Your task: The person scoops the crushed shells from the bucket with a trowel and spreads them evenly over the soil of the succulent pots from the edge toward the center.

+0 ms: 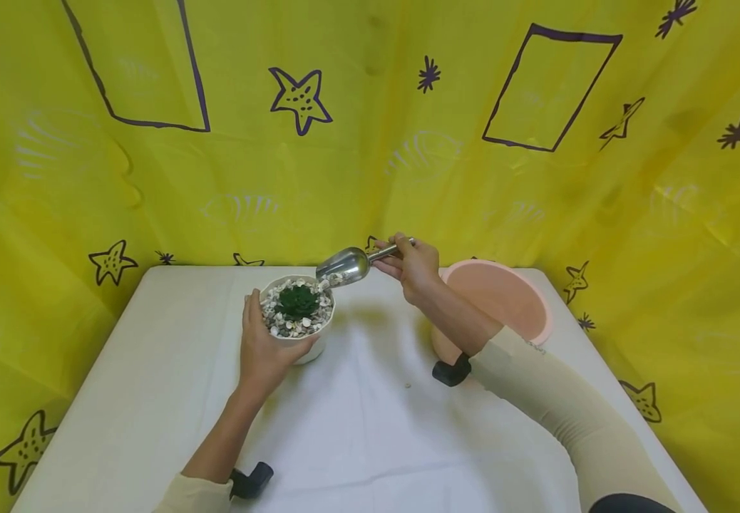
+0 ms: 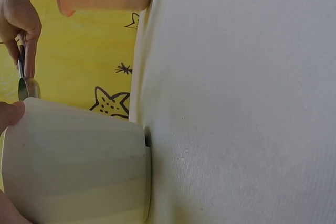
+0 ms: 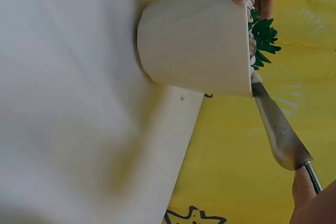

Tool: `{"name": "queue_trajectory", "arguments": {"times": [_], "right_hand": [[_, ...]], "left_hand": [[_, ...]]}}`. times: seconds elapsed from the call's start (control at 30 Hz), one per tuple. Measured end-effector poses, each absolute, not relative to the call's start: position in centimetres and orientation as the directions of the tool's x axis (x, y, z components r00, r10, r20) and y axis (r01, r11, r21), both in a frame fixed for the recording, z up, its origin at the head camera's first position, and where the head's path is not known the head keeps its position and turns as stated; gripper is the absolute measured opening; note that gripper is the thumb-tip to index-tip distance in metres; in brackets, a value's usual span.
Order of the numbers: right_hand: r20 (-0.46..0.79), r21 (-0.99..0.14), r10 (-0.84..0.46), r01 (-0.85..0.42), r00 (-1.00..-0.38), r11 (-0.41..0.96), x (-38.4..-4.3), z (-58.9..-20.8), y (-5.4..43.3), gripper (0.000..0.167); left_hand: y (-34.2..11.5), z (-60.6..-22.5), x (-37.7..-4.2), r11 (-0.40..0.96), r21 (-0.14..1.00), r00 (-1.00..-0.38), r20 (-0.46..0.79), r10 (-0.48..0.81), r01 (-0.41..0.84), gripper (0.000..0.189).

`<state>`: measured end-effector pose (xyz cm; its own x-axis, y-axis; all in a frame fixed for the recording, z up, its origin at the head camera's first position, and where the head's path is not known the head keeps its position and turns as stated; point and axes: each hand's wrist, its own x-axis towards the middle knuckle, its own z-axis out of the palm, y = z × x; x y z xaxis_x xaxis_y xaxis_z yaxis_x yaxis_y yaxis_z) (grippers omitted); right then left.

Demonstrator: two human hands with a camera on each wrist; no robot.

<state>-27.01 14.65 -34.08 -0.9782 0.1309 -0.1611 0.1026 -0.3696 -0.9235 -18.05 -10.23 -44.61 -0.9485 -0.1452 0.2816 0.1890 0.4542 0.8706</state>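
Note:
A white faceted pot stands on the table, holding a dark green succulent ringed by pale pebbles. My left hand grips the pot's rim, thumb on the near side and fingers on the left. In my right hand is the handle of a metal scoop. The scoop's mouth meets the pot's right rim, with some pebbles lying in it. In the right wrist view the scoop tilts against the rim beside the succulent.
A pink tub stands at the right behind my right forearm. One small pebble lies on the white-covered table. A yellow patterned curtain hangs close behind the table's far edge.

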Motion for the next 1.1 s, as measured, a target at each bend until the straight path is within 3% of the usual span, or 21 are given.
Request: {"name": "queue_trajectory", "arguments": {"times": [0.13, 0.53, 1.1], "right_hand": [[-0.158, -0.92, 0.133, 0.097, -0.978, -0.379, -26.9, -34.0, 14.4, 0.026], [-0.129, -0.932, 0.13, 0.076, -0.983, -0.355, -27.2, -34.1, 14.0, 0.035], [-0.093, -0.921, 0.103, 0.047, -0.99, -0.386, -27.2, -33.9, 13.0, 0.026]], "left_hand": [[-10.5, -44.7, -18.2, 0.467, 0.863, -0.951, 0.282, -0.128, 0.193, 0.127], [-10.7, -44.6, -18.3, 0.48, 0.855, -0.954, 0.28, -0.11, 0.196, 0.125], [-10.9, -44.6, -18.3, 0.48, 0.854, -0.954, 0.281, -0.101, 0.201, 0.124]]}}
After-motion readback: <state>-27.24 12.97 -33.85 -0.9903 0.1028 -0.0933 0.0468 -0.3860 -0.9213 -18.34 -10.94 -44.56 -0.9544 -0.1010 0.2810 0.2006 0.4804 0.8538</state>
